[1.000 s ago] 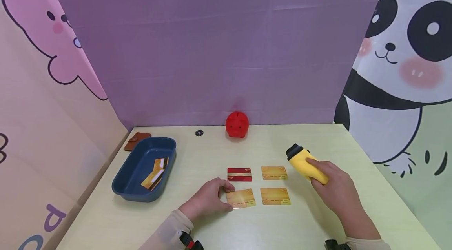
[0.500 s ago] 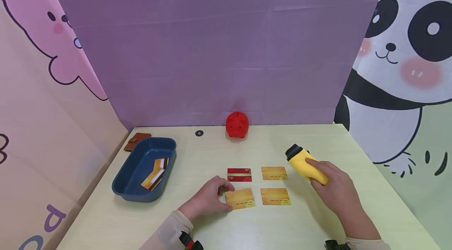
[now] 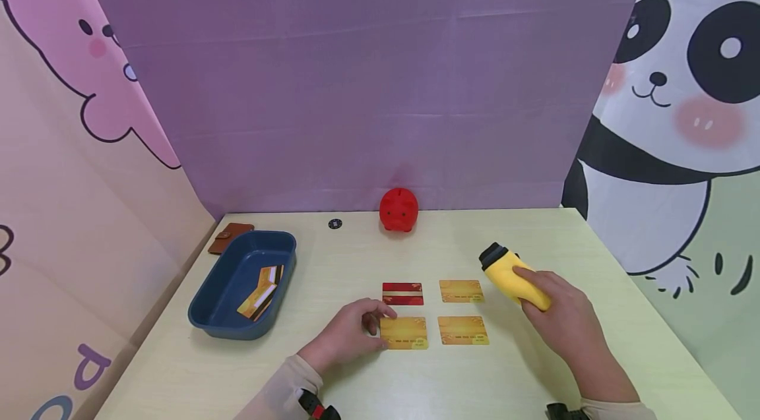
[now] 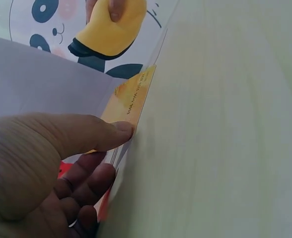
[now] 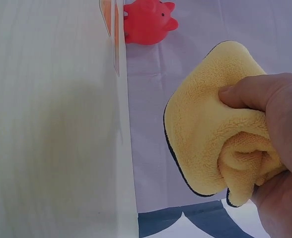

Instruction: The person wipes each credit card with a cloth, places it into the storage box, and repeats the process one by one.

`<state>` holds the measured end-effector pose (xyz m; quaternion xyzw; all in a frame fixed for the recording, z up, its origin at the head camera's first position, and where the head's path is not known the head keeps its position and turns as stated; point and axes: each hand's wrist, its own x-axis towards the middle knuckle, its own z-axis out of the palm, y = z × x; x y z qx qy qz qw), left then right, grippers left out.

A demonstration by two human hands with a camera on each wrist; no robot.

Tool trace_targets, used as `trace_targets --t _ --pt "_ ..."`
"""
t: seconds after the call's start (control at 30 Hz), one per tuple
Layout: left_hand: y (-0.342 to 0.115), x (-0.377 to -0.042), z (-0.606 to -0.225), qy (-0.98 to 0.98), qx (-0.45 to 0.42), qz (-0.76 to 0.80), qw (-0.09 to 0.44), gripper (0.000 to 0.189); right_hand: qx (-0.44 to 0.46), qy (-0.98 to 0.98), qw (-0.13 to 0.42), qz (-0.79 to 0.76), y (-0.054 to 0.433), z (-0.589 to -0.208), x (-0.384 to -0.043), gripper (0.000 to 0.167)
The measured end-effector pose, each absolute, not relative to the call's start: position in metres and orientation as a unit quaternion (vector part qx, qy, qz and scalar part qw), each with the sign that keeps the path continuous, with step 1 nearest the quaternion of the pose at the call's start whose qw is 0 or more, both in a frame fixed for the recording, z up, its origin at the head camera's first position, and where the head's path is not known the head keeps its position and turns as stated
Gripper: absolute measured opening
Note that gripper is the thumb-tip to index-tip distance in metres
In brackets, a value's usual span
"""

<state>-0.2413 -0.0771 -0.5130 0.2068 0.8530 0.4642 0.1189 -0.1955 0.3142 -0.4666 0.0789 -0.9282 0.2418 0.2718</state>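
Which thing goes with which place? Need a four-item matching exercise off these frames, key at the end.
1. Yellow cloth
2. Red piggy bank
3. Red card
4. Brown wallet

A. Just beyond the gold card in the left hand
B. Back left corner of the table
C. In the right hand
D. Near the middle of the table's back edge

Pairs: 1-C, 2-D, 3-A, 4-B

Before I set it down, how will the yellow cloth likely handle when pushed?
The yellow cloth should probably flop and bunch, as its soft folds in your right hand suggest. Its fuzzy surface likely drags rather than slides.
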Motion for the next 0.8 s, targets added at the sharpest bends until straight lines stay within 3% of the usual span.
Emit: trace_targets --t 0.8 --pt "-0.0834 -0.2429 -0.5075 0.792 0.199 0.57 0.093 0.036 0.091 -0.924 0.279 0.246 0.3112 -0.4687 -0.1948 0.06"
